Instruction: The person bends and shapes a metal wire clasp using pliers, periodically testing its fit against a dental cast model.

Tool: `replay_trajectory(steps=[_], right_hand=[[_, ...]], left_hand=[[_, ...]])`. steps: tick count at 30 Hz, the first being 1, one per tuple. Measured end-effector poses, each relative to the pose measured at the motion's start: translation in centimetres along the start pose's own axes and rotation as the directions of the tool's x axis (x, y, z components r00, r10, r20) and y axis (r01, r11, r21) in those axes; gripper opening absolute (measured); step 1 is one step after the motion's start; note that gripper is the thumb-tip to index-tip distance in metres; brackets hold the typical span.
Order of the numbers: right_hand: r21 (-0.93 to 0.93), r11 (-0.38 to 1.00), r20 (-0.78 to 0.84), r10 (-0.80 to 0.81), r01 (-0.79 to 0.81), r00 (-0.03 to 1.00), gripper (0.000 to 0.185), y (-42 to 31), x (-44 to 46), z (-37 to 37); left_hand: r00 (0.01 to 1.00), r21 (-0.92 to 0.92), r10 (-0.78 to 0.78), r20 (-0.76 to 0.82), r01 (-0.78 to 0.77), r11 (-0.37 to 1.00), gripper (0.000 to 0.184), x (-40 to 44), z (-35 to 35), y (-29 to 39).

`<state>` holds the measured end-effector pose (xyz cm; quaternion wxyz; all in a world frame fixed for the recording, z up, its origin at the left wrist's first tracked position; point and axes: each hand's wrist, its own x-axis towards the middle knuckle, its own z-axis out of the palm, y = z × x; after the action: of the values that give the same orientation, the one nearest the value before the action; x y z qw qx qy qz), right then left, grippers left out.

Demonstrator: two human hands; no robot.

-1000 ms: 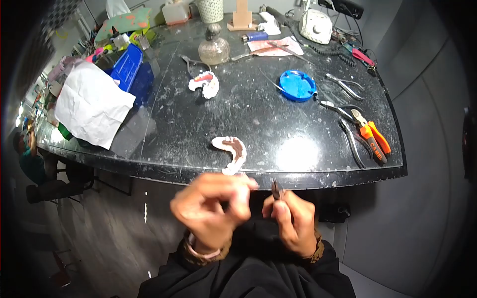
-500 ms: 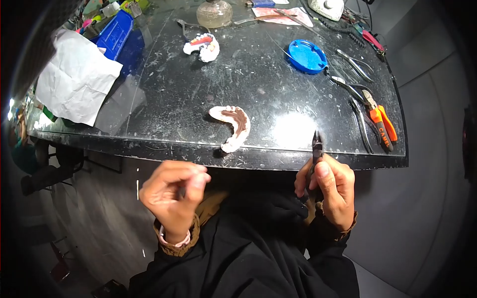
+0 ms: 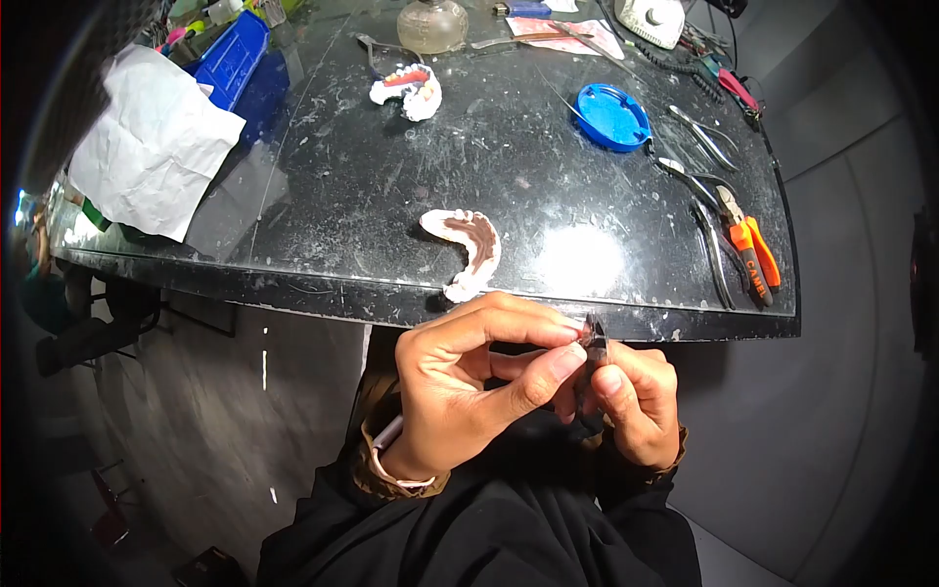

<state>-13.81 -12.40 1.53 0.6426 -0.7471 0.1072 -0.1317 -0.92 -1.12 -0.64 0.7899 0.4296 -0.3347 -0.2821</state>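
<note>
My right hand (image 3: 641, 396) is closed around dark pliers (image 3: 595, 342), their jaws pointing up just off the table's front edge. Thumb and fingertips of my left hand (image 3: 479, 367) pinch together right at the jaws; what they hold is too small to make out. A curved dental cast (image 3: 481, 250), whitish with a brownish inner side, lies on the table beyond my left hand. Farther back is another white cast (image 3: 419, 102) with a red part on it.
The black table (image 3: 342, 210) bears a blue round lid (image 3: 612, 117), orange-handled cutters (image 3: 751, 249), several metal pliers (image 3: 704, 137), a glass jar (image 3: 431, 27), a white paper (image 3: 152, 142) and a blue bin (image 3: 230, 64). The front edge runs just beyond my hands.
My left hand swung away to the left, then came back right to the pliers' jaws. My right hand, still round the pliers, moved right and up, then slightly back left and down. The view shifted too.
</note>
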Motion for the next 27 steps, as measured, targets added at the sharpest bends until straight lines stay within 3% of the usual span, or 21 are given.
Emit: replay_trajectory(steps=[4,7,10,13,15,17,20,23,25,27], right_hand=[[-0.002,1.000,0.016,0.006,-0.006,1.000,0.026,-0.1,0.0,0.2],[-0.008,1.000,0.019,0.027,-0.027,0.999,0.025,-0.5,0.1,0.2],[-0.083,0.996,0.024,0.037,-0.035,0.999,0.022,-0.6,0.0,-0.1],[-0.239,0.970,0.025,-0.029,0.034,0.999,0.018,-0.3,-0.2,-1.4],[-0.503,0.863,-0.136,-0.135,0.049,0.982,0.014,-1.3,0.0,-1.5],[-0.679,0.731,-0.304,-0.202,-0.063,0.931,0.010,-0.7,0.7,-1.6],[-0.858,0.497,-0.301,-0.277,-0.132,0.912,0.016,1.2,2.1,-3.0],[-0.840,0.532,-0.358,-0.395,-0.107,0.846,0.016,1.4,2.7,-3.1],[-0.693,0.709,-0.327,-0.472,0.132,0.819,0.024,-0.4,2.6,-2.5],[-0.346,0.788,-0.138,-0.580,0.509,0.803,0.028,-1.0,2.1,-2.2]], left_hand=[[0.999,-0.060,-0.026,0.022,0.027,0.998,0.012,0.0,-0.2,-0.1],[0.998,0.062,0.032,0.060,-0.035,0.997,0.011,0.1,-0.7,-0.3],[0.998,-0.085,-0.054,0.016,0.055,0.995,0.008,0.0,-0.3,0.4],[0.992,-0.022,-0.062,-0.108,0.060,0.998,0.007,0.1,-0.1,0.9],[0.991,-0.003,-0.067,-0.114,0.067,0.998,0.008,0.1,-0.4,1.5],[0.993,0.014,-0.053,-0.108,0.055,0.998,0.008,-0.1,-0.4,1.8],[0.999,0.018,0.039,-0.033,-0.038,0.999,0.008,-0.3,-0.9,1.6],[0.997,-0.017,0.033,0.063,-0.032,0.999,0.009,-0.4,-1.1,1.8],[0.989,-0.032,-0.019,0.149,0.024,0.999,0.008,-0.5,-1.5,1.9],[0.973,-0.099,-0.104,0.205,0.126,0.987,0.007,-0.4,-1.1,2.4]])
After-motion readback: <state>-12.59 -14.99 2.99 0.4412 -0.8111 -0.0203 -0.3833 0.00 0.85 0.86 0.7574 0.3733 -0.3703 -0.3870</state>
